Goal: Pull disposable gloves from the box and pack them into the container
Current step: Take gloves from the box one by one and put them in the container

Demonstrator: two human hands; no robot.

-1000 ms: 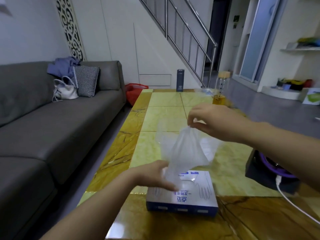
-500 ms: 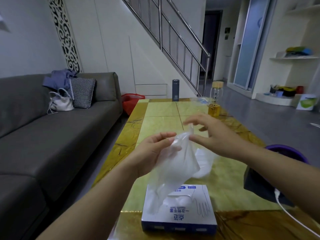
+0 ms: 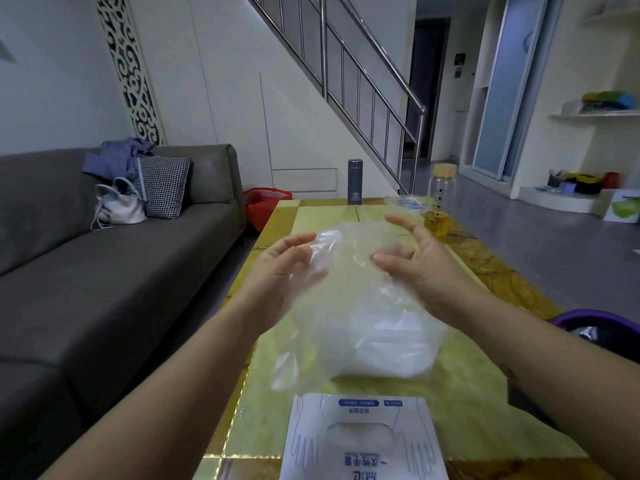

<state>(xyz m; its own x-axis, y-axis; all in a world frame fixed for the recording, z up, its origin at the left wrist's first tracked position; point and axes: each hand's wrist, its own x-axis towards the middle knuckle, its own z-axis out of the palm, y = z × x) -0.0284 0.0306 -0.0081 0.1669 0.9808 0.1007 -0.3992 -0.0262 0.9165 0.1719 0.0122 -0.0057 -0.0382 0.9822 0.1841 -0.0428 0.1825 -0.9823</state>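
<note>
**Glove aloft between both hands, box below**

Room: white walls, steel-railed stairs (image 3: pixel 363 81) behind, grey floor at right. Grey sofa (image 3: pixel 104 271) along the left carries a checked cushion (image 3: pixel 162 185) and a pale bag (image 3: pixel 119 206).

Surface: yellow-green marble-look table (image 3: pixel 485 403) with brown veined borders, glossy.

Task item: clear plastic glove (image 3: pixel 360 313), crumpled and motion-blurred, held in the air above the table's middle and just beyond the box (image 3: pixel 360 441).

Left hand (image 3: pixel 280 271): fingers loosely extended against the film's left edge, not clenched.

Right hand (image 3: pixel 419 268): fingers spread and straight against the film's right side, likewise unclenched. No pinch can be made out on either.

Box: white, flat at the near edge, oval opening on top. It has blue glove outlines and blue Chinese print, upside-down to the camera; "一次性" is legible.

Purple basin (image 3: pixel 602 323) sits at the table's right edge.

Far end: dark flask (image 3: pixel 354 181) with a small pale emblem, unreadable; glass jar (image 3: pixel 441 188) with a wooden lid.
</note>
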